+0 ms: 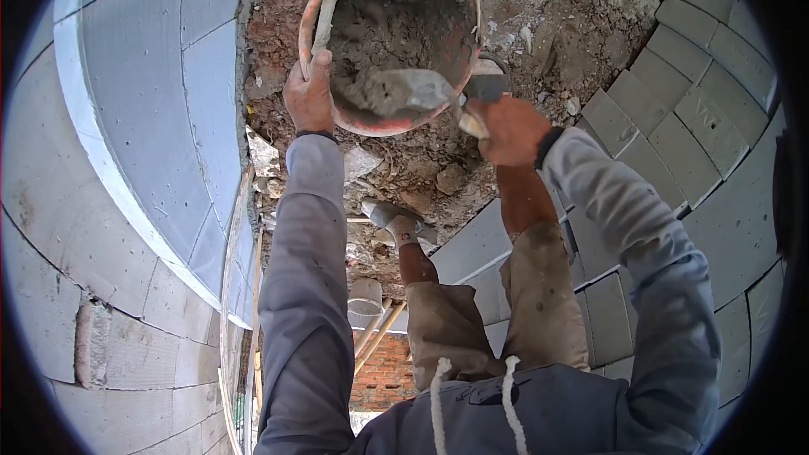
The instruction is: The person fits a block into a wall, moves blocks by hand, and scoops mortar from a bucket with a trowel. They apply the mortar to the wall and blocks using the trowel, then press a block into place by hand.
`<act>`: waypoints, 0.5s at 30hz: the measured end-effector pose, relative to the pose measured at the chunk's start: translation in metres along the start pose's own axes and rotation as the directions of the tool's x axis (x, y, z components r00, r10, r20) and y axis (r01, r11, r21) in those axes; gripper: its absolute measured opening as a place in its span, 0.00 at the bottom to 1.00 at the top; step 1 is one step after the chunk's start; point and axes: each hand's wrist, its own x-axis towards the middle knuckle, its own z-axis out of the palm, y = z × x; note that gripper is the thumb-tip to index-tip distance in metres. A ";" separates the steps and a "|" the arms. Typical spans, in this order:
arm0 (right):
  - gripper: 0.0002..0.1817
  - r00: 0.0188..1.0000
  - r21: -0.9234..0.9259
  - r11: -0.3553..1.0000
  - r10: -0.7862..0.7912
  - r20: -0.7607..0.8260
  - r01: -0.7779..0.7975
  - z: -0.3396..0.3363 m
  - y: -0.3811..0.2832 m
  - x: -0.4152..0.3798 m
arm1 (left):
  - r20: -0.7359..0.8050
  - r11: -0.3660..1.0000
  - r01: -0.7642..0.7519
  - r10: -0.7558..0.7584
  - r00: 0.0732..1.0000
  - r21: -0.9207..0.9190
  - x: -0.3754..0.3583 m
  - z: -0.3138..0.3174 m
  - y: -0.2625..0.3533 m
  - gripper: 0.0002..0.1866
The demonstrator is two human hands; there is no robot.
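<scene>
Steadying was seemingly given to the bucket (371,127) at upper centre by the left hand (308,94) clamped on its rim, while the trowel (427,89) was gripped by the right hand (510,130) over mortar (388,29).

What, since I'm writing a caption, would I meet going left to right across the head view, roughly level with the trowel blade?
Light-grey wall of rectangular blocks, the person's left grip, flat grey mortar-smeared trowel blade, the person's right grip, rows of grey rectangular blocks.
</scene>
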 end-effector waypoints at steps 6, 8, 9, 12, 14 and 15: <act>0.19 0.903 0.033 0.995 0.100 -0.419 -0.095 0.008 0.024 0.075 | 0.062 0.994 -0.074 0.069 0.996 0.083 -0.005 0.014 0.001 0.21; 0.19 0.933 0.032 0.996 0.085 -0.350 -0.079 0.003 0.005 0.093 | 0.059 0.988 -0.095 0.089 0.994 0.122 -0.004 0.017 0.000 0.21; 0.19 0.955 0.030 0.997 0.072 -0.289 -0.066 -0.001 0.000 0.099 | 0.012 0.993 -0.077 0.076 0.997 0.086 -0.003 0.019 -0.002 0.23; 0.20 0.961 0.034 0.999 0.039 -0.273 -0.030 0.011 -0.012 0.084 | -0.003 0.990 -0.086 0.087 0.996 0.116 -0.004 0.012 -0.011 0.24; 0.20 0.970 0.054 0.998 0.052 -0.238 -0.040 0.014 -0.025 0.067 | -0.012 0.992 -0.060 0.061 0.998 0.111 -0.007 0.009 -0.013 0.24; 0.20 0.978 0.056 0.998 0.033 -0.205 -0.022 0.019 -0.030 0.061 | -0.017 0.993 -0.042 0.044 0.999 0.111 -0.005 0.010 -0.012 0.24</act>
